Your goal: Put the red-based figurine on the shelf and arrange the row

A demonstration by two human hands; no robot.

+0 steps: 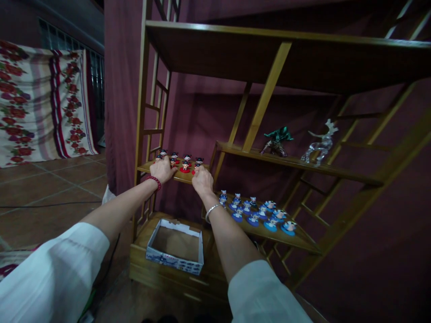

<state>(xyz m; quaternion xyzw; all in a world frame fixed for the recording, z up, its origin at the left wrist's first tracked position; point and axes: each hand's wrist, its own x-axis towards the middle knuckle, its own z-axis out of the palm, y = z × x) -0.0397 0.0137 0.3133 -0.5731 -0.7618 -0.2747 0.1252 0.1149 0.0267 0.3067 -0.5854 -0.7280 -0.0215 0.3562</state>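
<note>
Small dark-haired figurines on red bases (185,167) stand in two rows on the left shelf (183,176). My left hand (161,170) is closed at the front left of this group, around a figurine mostly hidden behind the fingers. At the front right, my right hand (203,180) is closed on another red-based figurine (197,166), whose upper part shows above the fingers. Both hands are at the shelf's front edge. The front-row figurine between them stands upright, touched by neither hand.
Several blue- and purple-based figurines (254,218) stand on a lower right shelf. Above them sit a green ornament (279,139) and a clear deer (319,146). An open cardboard box (174,259) rests on the cabinet below. A wooden post (267,96) divides the shelving.
</note>
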